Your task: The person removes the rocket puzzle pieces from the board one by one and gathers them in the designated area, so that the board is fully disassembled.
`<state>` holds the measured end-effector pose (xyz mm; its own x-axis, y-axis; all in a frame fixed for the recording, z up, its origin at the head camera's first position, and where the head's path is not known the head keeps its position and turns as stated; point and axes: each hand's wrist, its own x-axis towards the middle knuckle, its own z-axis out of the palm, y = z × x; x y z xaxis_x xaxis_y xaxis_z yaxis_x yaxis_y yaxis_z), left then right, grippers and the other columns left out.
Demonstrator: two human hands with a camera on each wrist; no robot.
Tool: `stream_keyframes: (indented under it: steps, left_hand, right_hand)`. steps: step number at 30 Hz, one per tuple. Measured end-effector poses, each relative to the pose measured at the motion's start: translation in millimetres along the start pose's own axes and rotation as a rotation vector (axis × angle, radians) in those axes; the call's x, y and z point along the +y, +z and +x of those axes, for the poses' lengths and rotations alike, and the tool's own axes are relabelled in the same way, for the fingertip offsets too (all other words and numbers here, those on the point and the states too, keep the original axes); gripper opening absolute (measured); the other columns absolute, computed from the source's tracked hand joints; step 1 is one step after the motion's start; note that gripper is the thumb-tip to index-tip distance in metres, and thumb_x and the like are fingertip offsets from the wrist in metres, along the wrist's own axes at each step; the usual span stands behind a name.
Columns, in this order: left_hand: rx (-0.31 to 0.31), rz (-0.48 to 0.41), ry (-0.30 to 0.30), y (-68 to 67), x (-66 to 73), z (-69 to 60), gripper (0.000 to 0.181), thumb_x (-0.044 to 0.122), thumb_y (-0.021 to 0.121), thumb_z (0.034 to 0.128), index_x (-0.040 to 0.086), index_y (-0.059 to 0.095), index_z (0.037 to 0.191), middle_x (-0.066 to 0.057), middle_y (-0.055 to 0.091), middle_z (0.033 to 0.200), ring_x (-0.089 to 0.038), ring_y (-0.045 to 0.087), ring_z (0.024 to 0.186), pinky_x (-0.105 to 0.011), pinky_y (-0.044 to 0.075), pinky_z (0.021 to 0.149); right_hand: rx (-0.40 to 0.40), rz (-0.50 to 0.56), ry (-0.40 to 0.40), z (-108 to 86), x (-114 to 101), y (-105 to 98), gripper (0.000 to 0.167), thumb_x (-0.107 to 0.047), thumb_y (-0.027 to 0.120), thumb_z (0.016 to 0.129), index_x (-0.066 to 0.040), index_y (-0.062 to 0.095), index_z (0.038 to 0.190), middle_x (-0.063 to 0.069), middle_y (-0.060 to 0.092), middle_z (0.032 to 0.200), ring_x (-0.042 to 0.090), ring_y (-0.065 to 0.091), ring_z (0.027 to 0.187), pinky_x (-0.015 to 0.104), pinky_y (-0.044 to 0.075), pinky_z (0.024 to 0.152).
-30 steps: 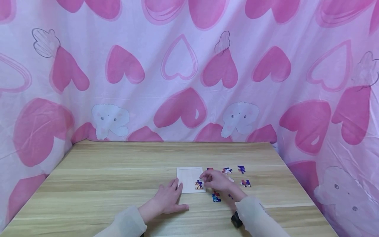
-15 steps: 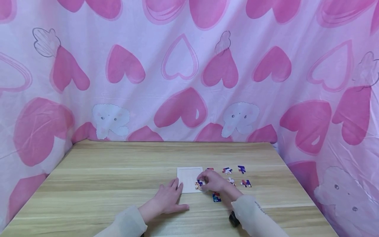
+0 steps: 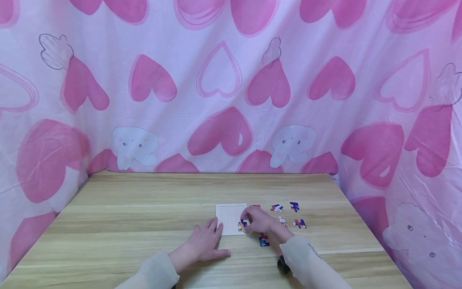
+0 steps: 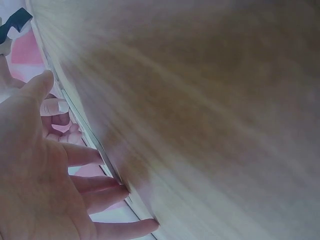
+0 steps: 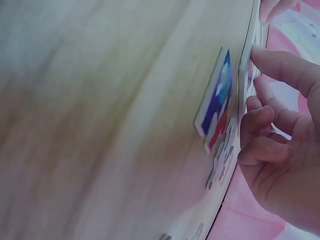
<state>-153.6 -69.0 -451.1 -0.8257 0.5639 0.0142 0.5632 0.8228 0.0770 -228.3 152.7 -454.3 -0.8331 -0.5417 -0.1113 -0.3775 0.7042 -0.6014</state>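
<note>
A pale square puzzle tray (image 3: 226, 216) lies on the wooden table. Along its left edge rests my left hand (image 3: 203, 244), fingers spread and nearly straight; the left wrist view shows its fingertips (image 4: 145, 226) at the tray's side. A colourful jigsaw piece (image 3: 241, 226) sits in the tray's lower right corner. My right hand (image 3: 259, 220) reaches over the tray's right side and pinches this piece between thumb and forefinger, partly covering it. In the right wrist view the other fingers (image 5: 262, 150) are curled in.
Several loose jigsaw pieces lie right of the tray, among them a blue one (image 3: 264, 240), a purple one (image 3: 294, 206) and a mixed-colour one (image 3: 299, 223). One red piece (image 3: 256, 206) is partly behind my right hand. A pink heart-patterned curtain (image 3: 220, 132) surrounds the table (image 3: 144, 208).
My right hand has moved slightly left and down onto the jigsaw piece in the tray, its fingers coming together there. The left hand and the tray have stayed put.
</note>
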Motion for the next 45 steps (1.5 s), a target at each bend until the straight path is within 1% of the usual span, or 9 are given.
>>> stream_keyframes:
  steps: [3,6,12,20,24,30,34,38,45]
  left_hand:
    - [0.004,0.006,0.0,-0.1,0.0,0.1,0.086,0.067,0.047,0.074,-0.001,0.045,0.126,-0.024,0.039,0.129,-0.036,0.037,0.117,-0.059,0.039,0.074]
    - [0.005,0.009,0.0,0.5,-0.4,0.6,0.086,0.067,0.046,0.0743,-0.001,0.045,0.127,-0.024,0.038,0.129,-0.036,0.037,0.117,-0.058,0.04,0.074]
    - [0.0,0.01,-0.001,1.6,0.1,1.0,0.086,0.068,0.045,0.0741,-0.001,0.045,0.127,-0.023,0.038,0.129,-0.035,0.037,0.117,-0.058,0.04,0.074]
    - [0.005,0.01,0.004,1.3,0.0,0.6,0.086,0.068,0.046,0.074,-0.001,0.045,0.126,-0.024,0.038,0.129,-0.036,0.037,0.117,-0.059,0.04,0.073]
    - [0.007,0.006,0.006,0.9,0.0,0.2,0.087,0.067,0.046,0.0739,-0.002,0.045,0.126,-0.024,0.038,0.129,-0.036,0.037,0.117,-0.06,0.039,0.073]
    - [0.007,0.013,0.003,0.5,0.6,-0.3,0.087,0.068,0.046,0.0734,-0.002,0.045,0.126,-0.024,0.038,0.129,-0.036,0.037,0.117,-0.06,0.039,0.074]
    - [0.007,0.005,-0.001,1.3,0.2,0.3,0.087,0.067,0.047,0.0736,-0.002,0.045,0.126,-0.024,0.038,0.129,-0.036,0.037,0.117,-0.06,0.039,0.074]
    - [0.003,-0.004,-0.003,2.6,-0.5,0.9,0.087,0.067,0.046,0.0737,-0.002,0.045,0.126,-0.024,0.038,0.129,-0.036,0.036,0.117,-0.06,0.039,0.074]
    - [0.003,-0.014,-0.004,4.9,-1.8,2.1,0.087,0.067,0.046,0.0737,-0.002,0.045,0.126,-0.024,0.038,0.129,-0.036,0.036,0.117,-0.06,0.039,0.073]
  right_hand:
    - [0.0,0.006,0.024,-0.4,-1,-1,0.032,-0.013,0.073,0.068,-0.01,0.058,0.096,-0.003,0.048,0.088,0.014,0.046,0.082,0.033,0.04,0.077]
    - [-0.009,0.002,0.039,-0.7,-4,-3,0.031,-0.013,0.073,0.069,-0.011,0.058,0.095,-0.003,0.047,0.087,0.014,0.046,0.081,0.032,0.04,0.076]
    - [-0.031,0.022,0.032,-1.2,-8,-4,0.031,-0.007,0.072,0.067,-0.009,0.055,0.092,-0.001,0.047,0.087,0.016,0.045,0.081,0.032,0.04,0.075]
    - [-0.067,0.13,0.028,0.3,-4,-1,0.03,0.0,0.069,0.07,-0.013,0.051,0.091,0.0,0.05,0.084,0.016,0.046,0.077,0.03,0.039,0.07]
    - [-0.05,0.15,0.017,0.2,0,0,0.029,-0.001,0.067,0.073,-0.015,0.052,0.093,-0.002,0.05,0.085,0.015,0.046,0.078,0.031,0.039,0.07]
    - [0.003,0.176,-0.04,-1.4,2,-2,0.026,0.004,0.062,0.075,-0.015,0.056,0.092,-0.001,0.053,0.082,0.015,0.048,0.076,0.031,0.041,0.067]
    - [0.02,0.201,-0.028,-3.4,5,-3,0.023,0.001,0.06,0.078,-0.015,0.058,0.093,-0.002,0.054,0.082,0.016,0.049,0.076,0.031,0.042,0.066]
    - [0.022,0.226,-0.005,-6.8,9,-6,0.021,-0.001,0.058,0.079,-0.017,0.058,0.093,-0.002,0.055,0.083,0.017,0.049,0.077,0.031,0.042,0.066]
    - [-0.005,0.26,-0.041,-14.2,20,-14,0.018,0.0,0.055,0.082,-0.012,0.057,0.096,0.0,0.054,0.086,0.018,0.049,0.08,0.031,0.043,0.07]
